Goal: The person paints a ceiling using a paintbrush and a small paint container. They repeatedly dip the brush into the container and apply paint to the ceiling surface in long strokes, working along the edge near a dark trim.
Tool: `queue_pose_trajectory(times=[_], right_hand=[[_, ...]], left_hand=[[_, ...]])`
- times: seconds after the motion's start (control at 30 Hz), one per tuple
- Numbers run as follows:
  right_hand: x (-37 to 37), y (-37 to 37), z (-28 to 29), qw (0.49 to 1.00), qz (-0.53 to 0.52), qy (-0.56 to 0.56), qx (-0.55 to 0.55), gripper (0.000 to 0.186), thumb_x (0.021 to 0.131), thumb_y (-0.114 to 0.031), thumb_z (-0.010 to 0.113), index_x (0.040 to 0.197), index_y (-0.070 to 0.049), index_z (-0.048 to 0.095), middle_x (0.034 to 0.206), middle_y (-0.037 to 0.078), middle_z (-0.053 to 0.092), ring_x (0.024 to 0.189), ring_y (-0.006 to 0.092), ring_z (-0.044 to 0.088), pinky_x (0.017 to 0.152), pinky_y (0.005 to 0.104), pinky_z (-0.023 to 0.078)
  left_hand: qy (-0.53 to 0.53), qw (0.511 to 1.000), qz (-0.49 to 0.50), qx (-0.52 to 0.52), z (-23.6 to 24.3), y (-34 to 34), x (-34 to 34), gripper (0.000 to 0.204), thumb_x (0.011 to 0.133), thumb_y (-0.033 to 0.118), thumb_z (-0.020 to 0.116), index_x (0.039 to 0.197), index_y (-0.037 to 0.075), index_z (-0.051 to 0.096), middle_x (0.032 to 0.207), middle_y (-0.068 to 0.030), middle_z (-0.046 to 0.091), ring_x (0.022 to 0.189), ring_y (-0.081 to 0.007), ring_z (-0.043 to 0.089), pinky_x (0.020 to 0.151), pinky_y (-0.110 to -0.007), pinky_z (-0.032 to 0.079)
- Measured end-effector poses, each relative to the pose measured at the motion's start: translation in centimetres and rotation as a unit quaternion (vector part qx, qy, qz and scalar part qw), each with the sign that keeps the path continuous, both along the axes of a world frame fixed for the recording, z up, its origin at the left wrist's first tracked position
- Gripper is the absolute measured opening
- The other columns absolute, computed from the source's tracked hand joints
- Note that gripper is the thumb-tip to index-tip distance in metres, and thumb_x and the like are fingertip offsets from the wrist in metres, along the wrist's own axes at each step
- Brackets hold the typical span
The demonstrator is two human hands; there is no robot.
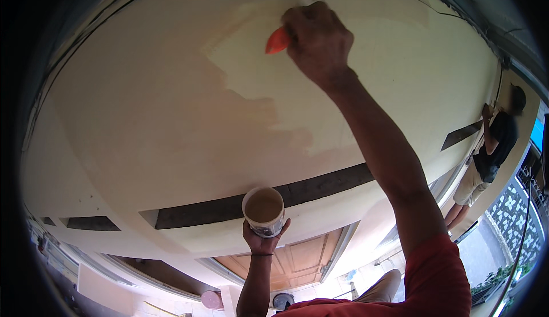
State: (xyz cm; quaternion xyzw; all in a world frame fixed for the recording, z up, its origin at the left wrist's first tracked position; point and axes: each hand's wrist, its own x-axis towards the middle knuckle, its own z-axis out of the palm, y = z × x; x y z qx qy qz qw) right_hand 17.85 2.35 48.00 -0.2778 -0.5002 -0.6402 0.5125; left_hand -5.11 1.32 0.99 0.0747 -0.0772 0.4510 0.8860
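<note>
My right hand (320, 40) is raised to the cream wall (154, 105), its fingers closed round the orange handle of a paintbrush (278, 41). The brush's pale head shows just above my knuckles, against the wall. Around it the surface is a lighter, yellowish cream, with a ragged border against the duller beige on the left. Lower down, my left hand (263, 238) is wrapped round a small white tub (263, 211) from below. Pale, cream-coloured paint lies inside the upright tub.
A long dark recessed slot (320, 186) runs across the wall behind the tub. Below is a wooden door (303, 260). At the far right another person (500, 140) in a dark shirt stands by the wall. Cables (86, 37) run along the wall's upper left edge.
</note>
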Motion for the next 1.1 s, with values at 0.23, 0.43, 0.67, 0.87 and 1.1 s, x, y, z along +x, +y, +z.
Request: queue_pose_trajectory(times=[0.23, 0.43, 0.67, 0.87, 1.1], right_hand=[[-11.2, -1.1, -4.3, 0.962, 0.124, -0.159, -0.186, 0.024, 0.075, -0.009, 0.085, 0.089, -0.020, 0.070, 0.095, 0.002, 0.066, 0.080, 0.0186, 0.070, 0.061, 0.0321, 0.058], [-7.9, 0.0, 0.2, 0.756, 0.561, 0.048, -0.334, 0.013, 0.089, 0.000, 0.081, 0.101, -0.002, 0.075, 0.098, 0.004, 0.079, 0.086, 0.0144, 0.076, 0.078, 0.0309, 0.064], [2.8, -2.0, 3.3, 0.781, 0.572, 0.169, -0.186, 0.018, 0.087, -0.003, 0.079, 0.103, 0.006, 0.077, 0.097, 0.012, 0.078, 0.085, 0.0225, 0.078, 0.077, 0.0373, 0.071], [5.3, -2.7, 4.9, 0.980, 0.190, 0.060, 0.007, 0.015, 0.088, -0.011, 0.084, 0.102, -0.009, 0.079, 0.096, 0.002, 0.076, 0.087, 0.0164, 0.076, 0.076, 0.0302, 0.061], [-12.0, -0.4, -1.6, 0.964, 0.159, -0.184, -0.107, 0.019, 0.078, -0.007, 0.080, 0.086, -0.020, 0.070, 0.089, 0.004, 0.062, 0.071, 0.0185, 0.068, 0.060, 0.0320, 0.058]], left_hand=[[-0.073, 0.997, -0.033, 0.000, 0.2, 0.1, 0.5, 0.077, 0.097, 0.062, 0.064, 0.159, 0.018, 0.050, 0.157, -0.0174, 0.055, 0.145, -0.0479, 0.049, 0.112, -0.067, 0.045], [-0.070, 0.997, -0.028, -0.016, -0.2, 0.5, 0.6, 0.075, 0.097, 0.059, 0.065, 0.158, 0.018, 0.051, 0.155, -0.0179, 0.055, 0.142, -0.0465, 0.052, 0.110, -0.065, 0.048], [-0.044, 0.999, -0.010, -0.011, -1.0, 1.0, 0.4, 0.078, 0.096, 0.061, 0.067, 0.158, 0.017, 0.051, 0.153, -0.0183, 0.056, 0.140, -0.0460, 0.053, 0.109, -0.064, 0.048], [-0.047, 0.999, -0.020, 0.011, -1.2, 1.8, 0.8, 0.078, 0.096, 0.060, 0.066, 0.158, 0.016, 0.050, 0.153, -0.0185, 0.056, 0.139, -0.0452, 0.053, 0.109, -0.062, 0.049], [-0.020, 1.000, -0.005, 0.009, -0.7, 1.3, 0.1, 0.076, 0.095, 0.060, 0.065, 0.157, 0.017, 0.052, 0.152, -0.0180, 0.057, 0.137, -0.0437, 0.055, 0.107, -0.062, 0.050]])
